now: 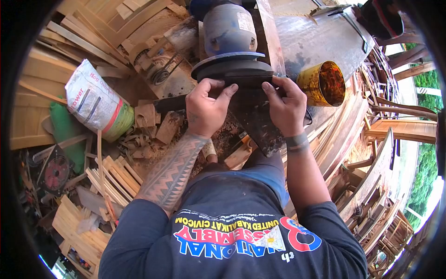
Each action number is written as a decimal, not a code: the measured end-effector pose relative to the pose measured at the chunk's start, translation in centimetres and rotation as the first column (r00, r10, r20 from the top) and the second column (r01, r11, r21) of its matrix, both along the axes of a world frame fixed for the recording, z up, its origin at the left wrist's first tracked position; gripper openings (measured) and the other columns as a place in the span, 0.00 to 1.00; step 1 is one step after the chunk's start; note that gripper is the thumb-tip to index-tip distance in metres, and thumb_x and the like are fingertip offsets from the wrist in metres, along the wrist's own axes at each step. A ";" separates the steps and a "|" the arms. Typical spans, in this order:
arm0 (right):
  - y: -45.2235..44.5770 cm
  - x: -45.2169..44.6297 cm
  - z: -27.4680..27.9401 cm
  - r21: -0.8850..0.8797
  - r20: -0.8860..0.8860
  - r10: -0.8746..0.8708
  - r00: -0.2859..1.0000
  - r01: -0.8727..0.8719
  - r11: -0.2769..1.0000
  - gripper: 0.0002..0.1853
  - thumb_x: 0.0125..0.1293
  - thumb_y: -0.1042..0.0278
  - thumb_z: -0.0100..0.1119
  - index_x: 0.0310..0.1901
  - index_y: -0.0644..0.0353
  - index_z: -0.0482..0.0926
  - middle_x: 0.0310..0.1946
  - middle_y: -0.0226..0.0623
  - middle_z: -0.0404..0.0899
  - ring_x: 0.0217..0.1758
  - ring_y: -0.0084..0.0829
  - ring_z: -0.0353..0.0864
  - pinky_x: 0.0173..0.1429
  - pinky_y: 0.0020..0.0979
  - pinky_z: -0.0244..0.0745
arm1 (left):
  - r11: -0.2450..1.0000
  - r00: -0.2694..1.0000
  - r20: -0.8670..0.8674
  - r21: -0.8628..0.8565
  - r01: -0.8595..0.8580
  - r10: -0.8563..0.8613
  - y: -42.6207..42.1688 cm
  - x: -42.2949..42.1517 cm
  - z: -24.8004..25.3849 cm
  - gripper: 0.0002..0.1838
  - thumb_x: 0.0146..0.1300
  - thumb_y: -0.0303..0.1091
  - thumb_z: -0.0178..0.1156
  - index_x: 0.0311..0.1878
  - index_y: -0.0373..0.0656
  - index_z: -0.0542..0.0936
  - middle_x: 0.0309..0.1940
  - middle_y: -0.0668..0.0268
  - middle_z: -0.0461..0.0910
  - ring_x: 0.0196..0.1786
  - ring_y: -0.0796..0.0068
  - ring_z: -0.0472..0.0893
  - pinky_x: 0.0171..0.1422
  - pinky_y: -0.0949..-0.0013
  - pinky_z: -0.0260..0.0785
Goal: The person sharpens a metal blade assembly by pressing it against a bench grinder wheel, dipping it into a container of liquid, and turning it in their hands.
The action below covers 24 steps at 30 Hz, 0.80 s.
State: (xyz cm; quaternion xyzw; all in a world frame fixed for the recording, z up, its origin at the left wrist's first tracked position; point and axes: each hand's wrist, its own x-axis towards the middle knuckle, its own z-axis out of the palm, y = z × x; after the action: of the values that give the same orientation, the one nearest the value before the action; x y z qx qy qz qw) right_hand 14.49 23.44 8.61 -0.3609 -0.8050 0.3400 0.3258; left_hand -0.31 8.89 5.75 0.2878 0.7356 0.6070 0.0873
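Observation:
A thin dark flat strip, like a blade [249, 78], spans the gap between my two hands at the lower edge of a dark round grinding wheel [218, 69]. My left hand [206, 106] pinches the strip's left end between thumb and fingers. At the right end, my right hand [286, 104] grips it the same way. Behind the wheel sits a dusty blue-grey motor [230, 30]. Whether the strip touches the wheel cannot be made out. Below my hands extends a dark board [254, 114].
A yellow, stained tin can [320, 83] lies tilted beside my right hand. To the left stand a white printed sack [95, 100] and a pulley with a belt [160, 76]. Wood offcuts [169, 126] and shavings cover the floor; long planks [334, 125] lie at right.

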 end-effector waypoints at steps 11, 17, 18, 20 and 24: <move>-1.3 -1.4 0.6 0.055 0.034 0.047 0.998 -0.049 0.997 0.15 0.68 0.64 0.80 0.47 0.67 0.90 0.40 0.51 0.91 0.41 0.47 0.93 0.49 0.38 0.86 | 1.000 0.999 -0.039 -0.005 -0.008 0.008 -1.9 -1.5 0.4 0.18 0.65 0.38 0.84 0.41 0.32 0.88 0.31 0.56 0.91 0.33 0.72 0.90 0.41 0.66 0.81; -1.8 -2.0 -0.1 0.055 -0.006 0.056 0.998 -0.056 0.997 0.14 0.68 0.65 0.80 0.46 0.67 0.89 0.41 0.50 0.91 0.42 0.47 0.93 0.49 0.38 0.85 | 1.000 0.999 -0.030 0.006 -0.015 0.015 -2.5 -2.0 0.1 0.17 0.66 0.38 0.84 0.42 0.32 0.88 0.31 0.56 0.92 0.34 0.72 0.90 0.42 0.66 0.81; -1.9 -2.1 -0.1 0.046 0.001 0.053 0.999 -0.053 0.998 0.14 0.68 0.65 0.80 0.46 0.67 0.89 0.41 0.50 0.91 0.42 0.47 0.93 0.50 0.39 0.85 | 1.000 1.000 -0.027 0.010 -0.013 0.014 -2.6 -2.1 -0.1 0.17 0.66 0.38 0.83 0.42 0.32 0.88 0.31 0.56 0.92 0.34 0.72 0.90 0.42 0.66 0.81; -2.2 -2.3 0.1 0.028 0.013 0.047 0.999 -0.048 0.998 0.14 0.67 0.65 0.80 0.46 0.67 0.89 0.42 0.50 0.91 0.43 0.47 0.93 0.50 0.39 0.85 | 1.000 1.000 -0.023 0.019 -0.011 0.011 -2.8 -2.4 -0.5 0.17 0.66 0.38 0.83 0.42 0.32 0.88 0.32 0.56 0.92 0.34 0.72 0.90 0.43 0.66 0.81; -2.4 -2.6 -0.3 0.068 0.017 0.057 0.998 -0.058 0.996 0.14 0.67 0.65 0.81 0.46 0.66 0.89 0.42 0.49 0.91 0.44 0.47 0.93 0.51 0.39 0.85 | 1.000 0.999 0.053 -0.018 0.003 -0.002 -3.3 -2.5 0.1 0.16 0.68 0.35 0.83 0.42 0.32 0.88 0.37 0.62 0.92 0.39 0.79 0.86 0.48 0.70 0.80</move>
State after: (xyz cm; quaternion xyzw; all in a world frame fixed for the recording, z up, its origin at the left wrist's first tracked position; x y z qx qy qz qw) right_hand 11.94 21.07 8.29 -0.3289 -0.8286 0.3187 0.3219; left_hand -2.76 5.60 5.87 0.2719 0.7383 0.6074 0.1100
